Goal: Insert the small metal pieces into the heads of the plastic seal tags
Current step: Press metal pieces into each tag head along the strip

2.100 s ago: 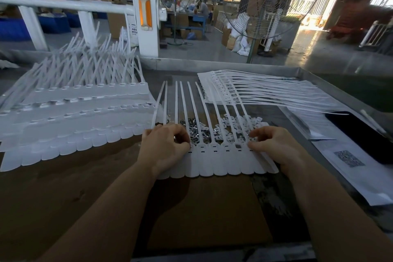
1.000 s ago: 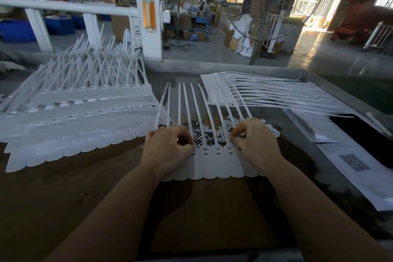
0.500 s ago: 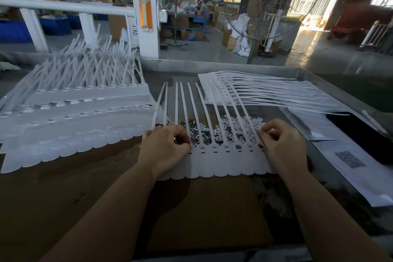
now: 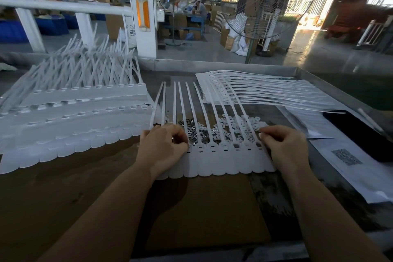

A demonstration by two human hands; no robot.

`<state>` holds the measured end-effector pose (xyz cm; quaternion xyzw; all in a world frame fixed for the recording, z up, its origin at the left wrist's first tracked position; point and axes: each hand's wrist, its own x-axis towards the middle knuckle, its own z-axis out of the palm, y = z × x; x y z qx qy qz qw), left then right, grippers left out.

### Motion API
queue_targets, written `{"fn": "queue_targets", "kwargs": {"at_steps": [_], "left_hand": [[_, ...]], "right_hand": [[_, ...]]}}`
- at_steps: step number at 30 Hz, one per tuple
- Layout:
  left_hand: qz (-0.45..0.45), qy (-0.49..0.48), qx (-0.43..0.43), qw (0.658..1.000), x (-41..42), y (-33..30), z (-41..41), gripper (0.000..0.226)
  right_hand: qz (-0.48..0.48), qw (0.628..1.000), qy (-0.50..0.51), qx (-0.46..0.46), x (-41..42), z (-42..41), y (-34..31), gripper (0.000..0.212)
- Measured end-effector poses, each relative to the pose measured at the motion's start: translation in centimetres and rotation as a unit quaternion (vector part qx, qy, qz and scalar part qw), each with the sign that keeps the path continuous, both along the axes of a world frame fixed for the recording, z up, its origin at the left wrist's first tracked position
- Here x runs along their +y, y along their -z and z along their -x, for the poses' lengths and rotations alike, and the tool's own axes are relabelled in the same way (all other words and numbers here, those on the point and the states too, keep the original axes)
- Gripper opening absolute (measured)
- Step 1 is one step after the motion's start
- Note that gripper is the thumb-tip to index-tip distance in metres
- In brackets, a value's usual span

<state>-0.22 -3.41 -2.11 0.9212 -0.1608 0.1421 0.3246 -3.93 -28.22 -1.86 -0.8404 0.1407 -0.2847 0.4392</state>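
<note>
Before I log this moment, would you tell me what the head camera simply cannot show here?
- Left hand: its curled fingers hide whatever they pinch and the tag heads beneath.
- Right hand: its fingertips cover any metal piece at the strip's right end.
- Strip of seal tags: head slots too small to judge filled or empty.
- Paper's printed code: blurred.

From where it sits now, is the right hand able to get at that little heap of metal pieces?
Probably yes. The right hand rests at the right end of the tag strip, and the metal pieces lie just beyond, uncovered except for the thin tag tails crossing over them, which leave gaps for fingers.
</note>
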Motion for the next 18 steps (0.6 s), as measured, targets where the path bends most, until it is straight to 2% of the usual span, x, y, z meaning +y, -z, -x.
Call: {"fn": "queue_targets", "kwargs": {"at_steps": [5, 15, 18], "left_hand": [[-0.008, 0.002, 0.003, 1.000, 0.00, -0.09, -0.06, 0.021], [-0.016, 0.003, 0.002, 1.000, 0.07, 0.03, -0.07, 0.025], [-0.013, 0.005, 0.001, 1.000, 0.12, 0.07, -0.02, 0.025]], "right_hand": [[-0.002, 1.000, 0.015, -0.005, 0.03, 0.13, -0.24, 0.006], [-0.045, 0.996, 0.006, 0.071, 0.08, 0.03, -0.42, 0.026], [-0.044, 0.995, 0.001, 0.087, 0.11, 0.11, -0.33, 0.023]]}}
